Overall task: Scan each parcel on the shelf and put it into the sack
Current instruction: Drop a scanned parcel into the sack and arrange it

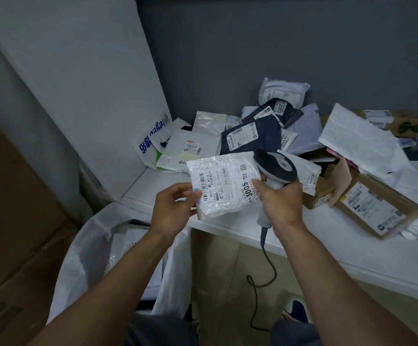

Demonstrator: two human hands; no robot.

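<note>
- Stacked cardboard boxes (15,196) stand at the far left.
- The white sack (78,260) gapes open below the shelf's front edge, with packets inside.
- The left hand (175,208) pinches the left edge of the white poly mailer (227,186), thumb on its label. The mailer is held above the shelf's front edge.
- The right hand (281,198) has its fingers curled round the grip of the barcode scanner (276,168). The scanner's head overlaps the mailer's right edge, and its cable (265,270) hangs down.
- The white shelf (327,258) carries a heap of mailers (252,136) and, at right, a brown carton (377,211).
</note>
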